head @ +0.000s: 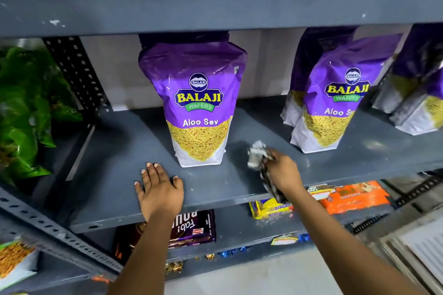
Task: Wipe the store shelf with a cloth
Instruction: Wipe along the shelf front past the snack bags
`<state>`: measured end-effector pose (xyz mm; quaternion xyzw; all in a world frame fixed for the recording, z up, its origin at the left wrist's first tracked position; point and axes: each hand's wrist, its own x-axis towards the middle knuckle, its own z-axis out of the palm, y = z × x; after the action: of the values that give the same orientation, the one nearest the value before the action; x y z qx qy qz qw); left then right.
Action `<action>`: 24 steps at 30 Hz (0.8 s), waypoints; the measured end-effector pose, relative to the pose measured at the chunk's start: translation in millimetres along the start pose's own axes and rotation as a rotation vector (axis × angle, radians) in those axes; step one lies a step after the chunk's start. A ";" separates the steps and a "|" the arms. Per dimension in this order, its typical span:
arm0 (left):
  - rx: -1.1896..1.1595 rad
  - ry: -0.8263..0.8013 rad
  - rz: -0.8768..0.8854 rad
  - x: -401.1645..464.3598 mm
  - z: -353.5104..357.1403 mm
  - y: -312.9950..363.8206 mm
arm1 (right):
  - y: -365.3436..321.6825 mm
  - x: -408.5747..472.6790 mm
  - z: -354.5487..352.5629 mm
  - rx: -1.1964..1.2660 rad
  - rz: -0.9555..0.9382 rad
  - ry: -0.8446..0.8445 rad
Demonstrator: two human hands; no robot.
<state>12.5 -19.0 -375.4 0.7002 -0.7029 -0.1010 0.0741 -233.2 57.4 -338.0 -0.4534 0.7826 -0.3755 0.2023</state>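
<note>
A grey metal store shelf (115,151) spans the view, its painted surface bare between upright purple snack bags (200,100), with green packets (26,112) far left and biscuit packs (352,196) on the tier below. The left hand (159,190) lies open, palm flat on the shelf near its front edge. To the right, the right hand (282,172) is closed around a crumpled cloth (260,163) (pale with dark print), whose long axis runs from the shelf's near edge up toward the far left, its bunched end pointing at the middle bag's base.
</note>
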 end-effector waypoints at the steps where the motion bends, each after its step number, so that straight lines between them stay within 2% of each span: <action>1: -0.001 0.002 0.001 -0.9 0.4 0.3 | -10.1 9.7 8.5 -0.050 -0.014 0.036; 5: -0.010 0.023 0.001 -0.9 0.8 0.0 | -31.3 6.9 61.7 -0.434 -0.078 -0.144; 8: -0.010 0.023 0.011 -0.2 1.6 -0.6 | -6.0 -6.3 46.0 -0.572 -0.154 -0.094; 9: -0.008 0.009 0.010 -1.0 1.1 -0.2 | 4.1 -9.6 31.7 -0.566 -0.121 -0.047; 11: -0.010 -0.002 0.016 -1.2 1.6 -0.2 | 16.0 -13.8 1.5 -0.454 0.073 0.083; 13: -0.006 -0.005 0.017 1.2 3.1 -0.1 | 4.6 -13.1 -10.2 -0.322 0.222 0.171; 15: 0.005 -0.019 0.015 1.7 3.3 -1.1 | -18.7 -5.8 8.1 -0.277 0.149 0.119; 16: 0.004 -0.030 0.013 1.6 3.5 -1.3 | -28.4 -4.8 23.6 -0.295 0.092 0.011; 17: 0.002 -0.040 0.013 1.5 2.4 -1.1 | -33.8 -6.4 39.8 -0.345 0.046 -0.084; 19: -0.005 -0.026 0.018 1.4 1.9 -1.4 | -27.5 -6.8 58.8 -0.433 -0.036 -0.151; 22: -0.072 0.134 0.120 -10.6 5.9 2.0 | 4.3 -10.8 30.7 -0.493 -0.093 -0.094; 24: -0.105 0.201 0.235 -25.3 10.5 15.3 | 28.7 -18.0 2.9 -0.440 -0.084 0.027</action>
<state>-4.7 6.6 -380.9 0.6149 -0.7627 -0.0576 0.1919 -238.2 80.5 -362.4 -0.5138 0.8287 -0.2099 0.0719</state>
